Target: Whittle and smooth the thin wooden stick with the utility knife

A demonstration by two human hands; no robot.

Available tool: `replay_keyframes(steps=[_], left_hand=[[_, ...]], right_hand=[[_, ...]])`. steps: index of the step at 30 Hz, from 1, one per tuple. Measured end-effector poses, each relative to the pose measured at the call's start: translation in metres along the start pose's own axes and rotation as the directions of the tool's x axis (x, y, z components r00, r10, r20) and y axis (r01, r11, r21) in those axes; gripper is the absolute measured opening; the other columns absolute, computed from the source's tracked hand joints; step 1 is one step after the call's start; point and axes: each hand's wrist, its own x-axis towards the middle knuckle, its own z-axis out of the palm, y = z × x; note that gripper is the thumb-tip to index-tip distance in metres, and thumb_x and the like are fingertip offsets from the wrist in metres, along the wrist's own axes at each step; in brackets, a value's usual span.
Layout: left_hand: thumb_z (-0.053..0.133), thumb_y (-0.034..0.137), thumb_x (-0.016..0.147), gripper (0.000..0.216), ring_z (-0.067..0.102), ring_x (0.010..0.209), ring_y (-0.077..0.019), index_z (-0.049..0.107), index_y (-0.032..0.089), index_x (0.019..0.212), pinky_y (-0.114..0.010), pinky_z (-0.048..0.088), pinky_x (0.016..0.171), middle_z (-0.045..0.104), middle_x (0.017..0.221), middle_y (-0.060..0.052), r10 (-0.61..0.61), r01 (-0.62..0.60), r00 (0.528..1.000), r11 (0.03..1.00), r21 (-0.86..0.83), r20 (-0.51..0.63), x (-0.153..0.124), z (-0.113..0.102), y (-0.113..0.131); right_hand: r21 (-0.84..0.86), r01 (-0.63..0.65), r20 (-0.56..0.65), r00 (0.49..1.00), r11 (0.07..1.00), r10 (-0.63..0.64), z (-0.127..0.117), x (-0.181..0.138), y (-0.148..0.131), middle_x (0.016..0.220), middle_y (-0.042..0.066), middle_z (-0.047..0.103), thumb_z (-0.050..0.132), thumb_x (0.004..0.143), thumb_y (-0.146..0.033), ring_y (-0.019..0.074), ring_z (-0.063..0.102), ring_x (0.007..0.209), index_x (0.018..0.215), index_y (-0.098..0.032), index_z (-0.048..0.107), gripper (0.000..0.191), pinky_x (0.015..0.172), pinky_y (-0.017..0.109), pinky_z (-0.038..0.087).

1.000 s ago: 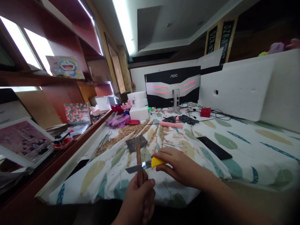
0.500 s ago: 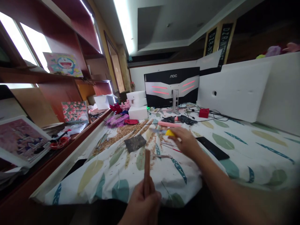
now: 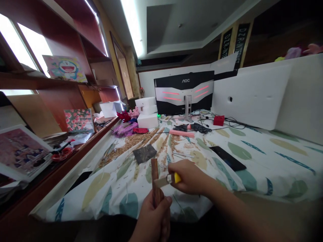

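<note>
Wood shavings (image 3: 131,142) and dark sheet (image 3: 144,154) lie on worktop (image 3: 78,205). Left hand (image 3: 155,214) closed around lower part of wooden stick (image 3: 154,173), held upright above near edge. Knife (image 3: 167,180) blade at stick's right edge; right hand (image 3: 189,176) grips yellow handle. Black tablet (image 3: 227,158) beyond.

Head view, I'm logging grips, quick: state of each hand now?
Left hand: closed, holding the wooden stick.
Right hand: closed, holding the yellow-handled knife.
</note>
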Motion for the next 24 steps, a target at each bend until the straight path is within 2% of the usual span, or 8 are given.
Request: replay_keyframes(steps=[3,6,13,15,17,19,21,24], left_hand=[[0.076,0.050,0.072,0.046,0.030,0.028,-0.0049,0.038,0.025,0.075,-0.016,0.026,0.030,0.041,0.040,0.012,0.076,-0.073,0.993,0.996,0.046,-0.088,0.003,0.000,-0.007],[0.083,0.044,0.065,0.049,0.032,0.033,-0.0037,0.041,0.024,0.078,-0.015,0.025,0.033,0.040,0.047,0.012,0.109,-0.099,0.973,0.993,0.057,-0.202,0.005,0.003,-0.010],[0.082,0.043,0.064,0.047,0.028,0.032,-0.0045,0.041,0.025,0.080,-0.017,0.020,0.033,0.035,0.046,0.013,-0.023,0.014,0.992,0.997,-0.070,-0.122,0.003,0.005,-0.011],[0.085,0.038,0.062,0.047,0.036,0.037,-0.0055,0.044,0.024,0.079,-0.017,0.024,0.036,0.039,0.049,0.011,0.009,-0.018,0.991,0.998,-0.062,-0.134,0.002,0.003,-0.012],[0.086,0.035,0.061,0.046,0.042,0.042,-0.0060,0.045,0.023,0.077,-0.017,0.029,0.039,0.044,0.053,0.009,0.046,-0.051,0.990,0.998,-0.037,-0.137,0.000,0.000,-0.011],[0.085,0.035,0.062,0.045,0.041,0.040,-0.0057,0.044,0.023,0.076,-0.017,0.030,0.039,0.044,0.051,0.009,0.038,-0.040,0.993,0.999,-0.017,-0.112,-0.001,-0.003,-0.007],[0.080,0.040,0.068,0.043,0.032,0.032,-0.0051,0.041,0.024,0.075,-0.017,0.025,0.033,0.039,0.043,0.012,-0.015,0.014,0.998,1.000,-0.017,-0.064,0.000,-0.004,-0.001],[0.068,0.044,0.079,0.038,0.018,0.026,-0.0053,0.035,0.026,0.075,-0.017,0.017,0.026,0.033,0.036,0.014,-0.058,0.058,0.998,0.998,-0.025,0.000,0.000,-0.003,0.008]], right_hand=[[-0.072,0.031,0.080,0.996,0.997,-0.026,0.006,0.001,-0.003,0.074,0.000,0.068,0.061,0.078,-0.028,0.0158,0.060,0.067,0.080,-0.021,0.058,0.007,0.059,0.026,0.027],[-0.220,-0.072,0.063,0.994,0.973,0.088,0.011,0.005,0.004,0.074,0.002,0.070,0.061,0.078,-0.030,0.0181,0.062,0.067,0.082,-0.022,0.061,0.010,0.058,0.028,0.025],[-0.363,-0.182,-0.044,0.983,0.914,0.178,0.017,0.015,0.038,0.077,0.005,0.071,0.059,0.080,-0.034,0.0206,0.064,0.070,0.085,-0.021,0.064,0.015,0.058,0.029,0.026],[-0.366,-0.317,-0.127,0.948,0.875,0.291,0.003,0.012,0.066,0.078,0.006,0.071,0.056,0.084,-0.038,0.0215,0.063,0.072,0.086,-0.021,0.066,0.019,0.058,0.028,0.026],[-0.338,-0.503,-0.237,0.863,0.795,0.445,-0.016,0.004,0.095,0.076,0.008,0.070,0.053,0.086,-0.041,0.0223,0.062,0.070,0.085,-0.020,0.066,0.024,0.057,0.028,0.025],[-0.260,-0.562,-0.305,0.819,0.785,0.486,-0.033,-0.006,0.113,0.073,0.006,0.068,0.052,0.087,-0.041,0.0215,0.059,0.069,0.082,-0.020,0.064,0.025,0.057,0.028,0.026],[-0.171,-0.490,-0.298,0.853,0.855,0.429,-0.038,-0.011,0.110,0.071,0.004,0.066,0.050,0.087,-0.038,0.0195,0.057,0.068,0.078,-0.020,0.061,0.023,0.058,0.028,0.029],[-0.103,-0.266,-0.157,0.956,0.958,0.249,-0.021,-0.007,0.069,0.071,0.002,0.066,0.053,0.085,-0.035,0.0173,0.057,0.067,0.075,-0.020,0.060,0.020,0.060,0.027,0.030]])
